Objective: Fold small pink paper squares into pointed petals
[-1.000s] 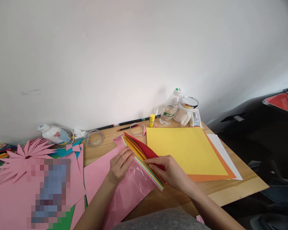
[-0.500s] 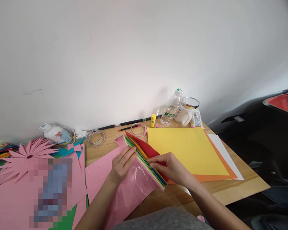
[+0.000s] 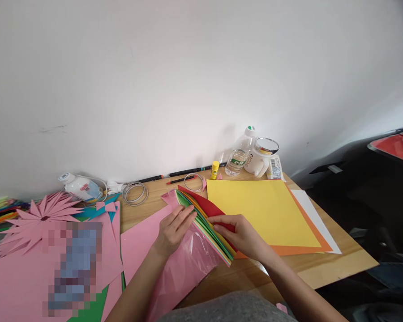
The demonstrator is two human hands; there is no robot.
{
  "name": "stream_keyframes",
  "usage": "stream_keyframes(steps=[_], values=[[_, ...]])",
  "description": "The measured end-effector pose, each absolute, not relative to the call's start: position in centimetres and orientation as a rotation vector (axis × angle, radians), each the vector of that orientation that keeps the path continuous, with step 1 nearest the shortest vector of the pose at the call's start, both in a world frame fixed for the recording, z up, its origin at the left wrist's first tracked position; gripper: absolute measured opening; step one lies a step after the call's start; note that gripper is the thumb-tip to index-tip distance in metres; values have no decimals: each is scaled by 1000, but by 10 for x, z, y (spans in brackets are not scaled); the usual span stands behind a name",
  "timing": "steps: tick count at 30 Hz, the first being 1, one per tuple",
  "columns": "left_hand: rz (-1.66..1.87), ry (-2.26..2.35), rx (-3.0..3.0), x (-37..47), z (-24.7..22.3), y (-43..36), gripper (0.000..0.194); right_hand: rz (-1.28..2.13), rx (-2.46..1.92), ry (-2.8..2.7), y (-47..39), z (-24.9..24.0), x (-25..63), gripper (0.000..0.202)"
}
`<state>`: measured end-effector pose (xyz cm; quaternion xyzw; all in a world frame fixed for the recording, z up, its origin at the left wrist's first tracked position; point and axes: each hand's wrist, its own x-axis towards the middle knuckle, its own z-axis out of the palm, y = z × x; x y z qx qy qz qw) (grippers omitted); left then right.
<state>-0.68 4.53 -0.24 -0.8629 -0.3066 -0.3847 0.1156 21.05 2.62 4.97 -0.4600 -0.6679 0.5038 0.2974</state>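
A stack of coloured paper [image 3: 208,230], with green, yellow, orange and red edges, sticks out of a clear plastic sleeve [image 3: 196,255] with pink paper showing through it. My left hand [image 3: 174,228] holds the stack's open side, its fingers lying across the top edges and its thumb hidden. To the right, my right hand [image 3: 237,230] is closed, pinching yellow sheets at the edge between thumb and fingers. A red sheet [image 3: 204,202] curves up behind them. Yellow paper [image 3: 262,210] lies flat beyond my right hand, on orange paper [image 3: 302,248] and white paper [image 3: 317,219].
A water bottle [image 3: 237,156], a white mug [image 3: 258,162] and a yellow glue stick [image 3: 215,170] stand by the wall. A coiled cable [image 3: 135,193] and pens [image 3: 184,179] lie on the wooden table [image 3: 342,259]. On the left are a pink paper flower [image 3: 58,215] and a white bottle [image 3: 83,187].
My right fingers have shifted slightly along the sheet edges. The green edges are spread wider, and the blue edge seen before no longer shows. My left hand stays on the stack.
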Motion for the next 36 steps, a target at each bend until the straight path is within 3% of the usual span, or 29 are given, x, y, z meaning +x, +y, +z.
stream_keyframes(steps=[9, 15, 21, 26, 36], values=[[-1022, -925, -2524, -6, -1, 47, 36, 1023, -1337, -1895, 23, 38, 204, 23], [-1122, -905, -2482, -8, -3, 46, 29, 1154, -1312, -1863, 23, 43, 205, 21], [-1113, -875, -2477, -8, -3, 46, 30, 1332, -1390, -1767, 27, 48, 208, 32], [-1100, -857, -2488, -9, -3, 45, 29, 1408, -1368, -1773, 28, 47, 210, 24], [-1109, -860, -2489, -9, -6, 44, 33, 1475, -1323, -1766, 32, 51, 213, 25]])
